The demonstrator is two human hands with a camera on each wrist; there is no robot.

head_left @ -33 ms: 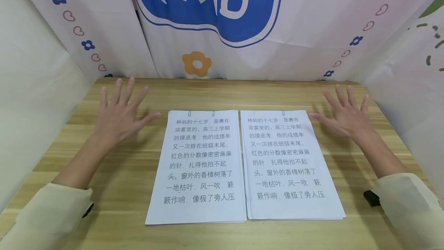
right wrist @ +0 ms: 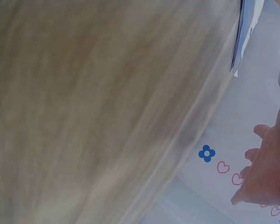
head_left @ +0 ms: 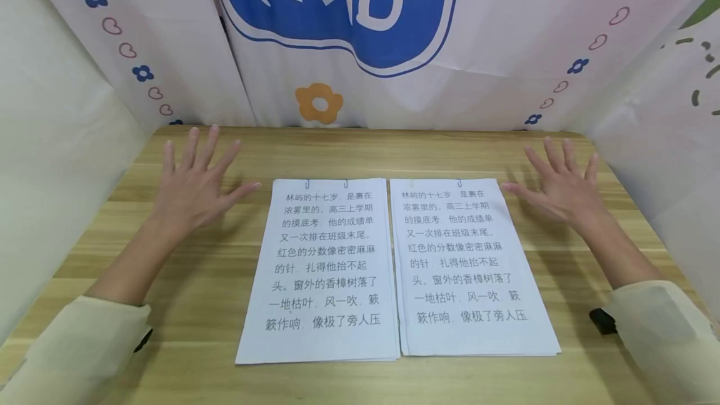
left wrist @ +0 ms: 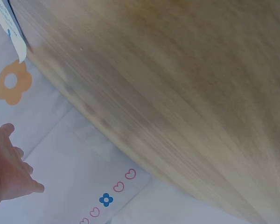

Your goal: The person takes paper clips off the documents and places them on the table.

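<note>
Nearest, at the front edge of the wooden table [head_left: 185,330]: two cream sleeves, the left sleeve [head_left: 73,349] at the front left corner, the right sleeve [head_left: 664,336] at the front right corner. Mid-table, side by side and just touching along their inner edges: the left stack of printed sheets [head_left: 323,274] and the right stack of printed sheets [head_left: 467,270], both flat, black Chinese text upward, small paper clips on their far edges. Further back, flanking the stacks: left hand [head_left: 194,189] toward the left edge, fingers straight and spread, thumb tip just beside the left stack's far corner; right hand [head_left: 559,189] toward the right edge, likewise spread, thumb tip close to the right stack's far corner. Nothing held by either. Beyond the far edge: a white backdrop [head_left: 506,30] with blue flowers, pink hearts and an orange flower [head_left: 319,104].
</note>
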